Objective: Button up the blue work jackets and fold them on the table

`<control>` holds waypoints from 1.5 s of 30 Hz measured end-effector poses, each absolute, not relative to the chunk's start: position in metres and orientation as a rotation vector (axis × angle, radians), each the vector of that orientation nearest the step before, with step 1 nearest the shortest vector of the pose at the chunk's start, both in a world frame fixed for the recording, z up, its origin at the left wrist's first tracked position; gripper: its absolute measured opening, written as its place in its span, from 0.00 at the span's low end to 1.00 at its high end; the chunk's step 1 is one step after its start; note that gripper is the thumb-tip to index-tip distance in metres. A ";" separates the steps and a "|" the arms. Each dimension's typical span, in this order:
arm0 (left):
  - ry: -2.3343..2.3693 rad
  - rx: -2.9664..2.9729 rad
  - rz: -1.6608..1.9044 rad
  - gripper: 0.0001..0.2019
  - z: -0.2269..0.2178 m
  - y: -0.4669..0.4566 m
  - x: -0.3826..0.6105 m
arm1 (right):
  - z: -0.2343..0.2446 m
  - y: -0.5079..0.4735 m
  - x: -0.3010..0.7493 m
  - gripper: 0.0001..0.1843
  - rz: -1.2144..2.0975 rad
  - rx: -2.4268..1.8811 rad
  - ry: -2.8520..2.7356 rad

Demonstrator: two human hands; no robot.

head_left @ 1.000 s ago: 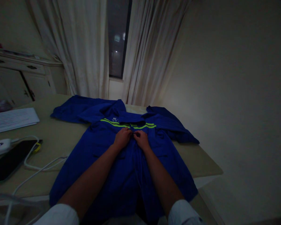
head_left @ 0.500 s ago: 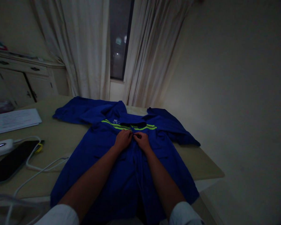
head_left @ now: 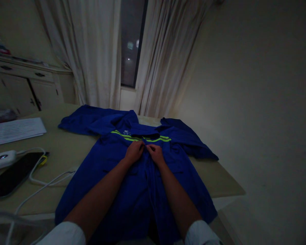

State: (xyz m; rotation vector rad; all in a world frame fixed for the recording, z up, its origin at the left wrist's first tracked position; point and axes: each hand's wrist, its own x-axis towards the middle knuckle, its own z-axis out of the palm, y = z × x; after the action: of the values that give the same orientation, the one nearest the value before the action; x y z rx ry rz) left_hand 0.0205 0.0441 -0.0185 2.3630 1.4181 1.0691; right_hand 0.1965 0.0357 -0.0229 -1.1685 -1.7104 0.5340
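Observation:
A blue work jacket point(head_left: 117, 190) with yellow-green stripes across the chest lies spread front side up, collar away from me and both sleeves out to the sides. My left hand point(head_left: 135, 151) pinches the jacket's front edge just below the stripes. Right beside it, my right hand point(head_left: 155, 153) has its fingers closed on the opposite front edge. The fingertips of both hands nearly meet at the middle opening. Whatever small fastener may be between them is too dark to make out. Below the hands the front opening runs down toward me, parting near the hem.
The jacket rests on a pale table point(head_left: 76, 149). At left are printed papers point(head_left: 17, 129), a black phone point(head_left: 15, 173), a white device point(head_left: 2, 160) and a looping white cable point(head_left: 28, 199). A cabinet point(head_left: 22, 85) stands behind, left of the curtains point(head_left: 97, 51). A wall borders the right.
The right hand's fingers have shifted slightly and look flatter against the cloth. Both hands stay at the same spot on the front opening; the view has moved a little.

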 end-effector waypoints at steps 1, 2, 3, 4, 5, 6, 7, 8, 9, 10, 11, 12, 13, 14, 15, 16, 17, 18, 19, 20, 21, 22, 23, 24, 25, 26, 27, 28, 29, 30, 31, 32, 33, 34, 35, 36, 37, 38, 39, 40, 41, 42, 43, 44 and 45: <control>1.413 2.362 1.082 0.08 -0.018 0.044 0.020 | -0.023 0.036 0.196 0.16 0.544 -1.166 -1.705; 1.406 2.363 1.094 0.08 -0.018 0.044 0.021 | -0.022 0.035 0.196 0.16 0.552 -1.165 -1.698; 1.402 2.363 1.107 0.08 -0.018 0.044 0.021 | -0.022 0.035 0.196 0.15 0.559 -1.163 -1.691; 1.401 2.361 1.121 0.08 -0.018 0.044 0.021 | -0.022 0.035 0.196 0.15 0.562 -1.161 -1.684; 1.401 2.356 1.134 0.08 -0.019 0.044 0.021 | -0.022 0.035 0.196 0.15 0.564 -1.158 -1.677; 1.399 2.350 1.147 0.08 -0.019 0.045 0.021 | -0.022 0.036 0.196 0.15 0.565 -1.155 -1.674; 1.395 2.343 1.162 0.08 -0.020 0.045 0.021 | -0.022 0.036 0.196 0.16 0.568 -1.151 -1.671; 1.389 2.335 1.177 0.08 -0.021 0.046 0.021 | -0.022 0.037 0.196 0.16 0.573 -1.149 -1.668; 1.379 2.329 1.191 0.07 -0.022 0.047 0.021 | -0.023 0.038 0.197 0.17 0.578 -1.149 -1.664; 1.365 2.324 1.201 0.07 -0.023 0.048 0.020 | -0.024 0.038 0.197 0.18 0.581 -1.151 -1.660; 1.349 2.320 1.212 0.07 -0.023 0.049 0.020 | -0.024 0.039 0.197 0.18 0.584 -1.154 -1.655; 1.333 2.316 1.222 0.07 -0.024 0.050 0.020 | -0.025 0.040 0.197 0.17 0.588 -1.159 -1.649; 1.319 2.313 1.230 0.07 -0.025 0.051 0.020 | -0.026 0.040 0.197 0.16 0.597 -1.165 -1.643; 1.307 2.310 1.235 0.06 -0.025 0.051 0.020 | -0.026 0.041 0.198 0.14 0.613 -1.169 -1.640; 1.300 2.305 1.239 0.06 -0.026 0.052 0.020 | -0.027 0.041 0.198 0.14 0.633 -1.170 -1.638; 1.300 2.292 1.244 0.06 -0.026 0.052 0.020 | -0.027 0.041 0.198 0.13 0.656 -1.166 -1.638; 1.309 2.268 1.251 0.05 -0.026 0.053 0.020 | -0.027 0.041 0.197 0.13 0.676 -1.161 -1.639; 1.321 2.231 1.258 0.05 -0.026 0.053 0.021 | -0.027 0.041 0.197 0.13 0.689 -1.156 -1.643; 1.329 2.184 1.264 0.05 -0.026 0.053 0.021 | -0.027 0.041 0.197 0.12 0.694 -1.152 -1.650; 1.327 2.132 1.271 0.06 -0.026 0.053 0.021 | -0.027 0.041 0.197 0.12 0.688 -1.153 -1.657; 1.314 2.083 1.276 0.08 -0.026 0.054 0.021 | -0.028 0.042 0.196 0.11 0.676 -1.158 -1.664; 1.292 2.043 1.277 0.08 -0.026 0.054 0.021 | -0.028 0.042 0.196 0.11 0.657 -1.165 -1.670; 1.265 2.014 1.279 0.09 -0.026 0.055 0.021 | -0.028 0.042 0.196 0.10 0.631 -1.174 -1.675; 1.238 1.993 1.284 0.08 -0.027 0.055 0.020 | -0.028 0.043 0.196 0.10 0.601 -1.182 -1.679; 1.217 1.977 1.292 0.08 -0.027 0.056 0.020 | -0.028 0.043 0.196 0.09 0.568 -1.190 -1.685; 1.203 1.962 1.300 0.08 -0.027 0.057 0.020 | -0.028 0.043 0.196 0.09 0.533 -1.200 -1.692; 1.194 1.947 1.308 0.08 -0.028 0.057 0.020 | -0.028 0.043 0.196 0.08 0.498 -1.210 -1.701; 1.187 1.932 1.315 0.08 -0.028 0.058 0.020 | -0.028 0.043 0.196 0.07 0.460 -1.220 -1.711; 1.182 1.920 1.320 0.08 -0.029 0.059 0.021 | -0.027 0.042 0.195 0.06 0.422 -1.231 -1.724; 1.178 1.907 1.324 0.07 -0.029 0.059 0.021 | -0.027 0.040 0.194 0.05 0.383 -1.241 -1.739; 1.175 1.892 1.327 0.06 -0.029 0.060 0.021 | -0.026 0.039 0.193 0.04 0.345 -1.253 -1.755; 1.169 1.875 1.328 0.05 -0.030 0.061 0.022 | -0.025 0.037 0.192 0.04 0.311 -1.264 -1.771; 1.162 1.856 1.326 0.04 -0.030 0.062 0.022 | -0.023 0.036 0.190 0.04 0.285 -1.272 -1.788; 1.153 1.838 1.320 0.04 -0.031 0.063 0.022 | -0.022 0.035 0.189 0.04 0.268 -1.279 -1.803; 1.142 1.822 1.314 0.04 -0.031 0.064 0.022 | -0.021 0.033 0.188 0.05 0.260 -1.282 -1.814; 1.132 1.811 1.308 0.04 -0.032 0.065 0.021 | -0.020 0.033 0.188 0.05 0.258 -1.285 -1.819; 1.123 1.805 1.303 0.05 -0.033 0.066 0.021 | -0.020 0.032 0.187 0.05 0.255 -1.288 -1.816; 1.119 1.802 1.301 0.06 -0.033 0.067 0.021 | -0.019 0.032 0.187 0.05 0.253 -1.293 -1.809; 1.114 1.802 1.300 0.07 -0.034 0.068 0.021 | -0.019 0.032 0.187 0.04 0.252 -1.298 -1.798; 1.104 1.802 1.296 0.07 -0.034 0.068 0.020 | -0.019 0.032 0.188 0.04 0.253 -1.305 -1.784; 1.091 1.803 1.291 0.08 -0.034 0.067 0.020 | -0.019 0.032 0.188 0.04 0.259 -1.310 -1.772; 1.078 1.804 1.284 0.08 -0.034 0.067 0.020 | -0.019 0.033 0.189 0.04 0.272 -1.312 -1.763; 1.067 1.807 1.278 0.09 -0.033 0.066 0.020 | -0.020 0.033 0.190 0.04 0.289 -1.311 -1.757; 1.062 1.815 1.271 0.10 -0.033 0.065 0.020 | -0.020 0.033 0.190 0.04 0.309 -1.308 -1.752; 1.065 1.829 1.263 0.10 -0.032 0.063 0.020 | -0.020 0.034 0.191 0.04 0.331 -1.304 -1.748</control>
State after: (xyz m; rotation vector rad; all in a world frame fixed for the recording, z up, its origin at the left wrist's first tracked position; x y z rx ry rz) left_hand 0.0198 0.0634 -0.0315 1.8292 1.0649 1.2627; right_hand 0.1908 0.0335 -0.0202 -1.3040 -1.7485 0.3314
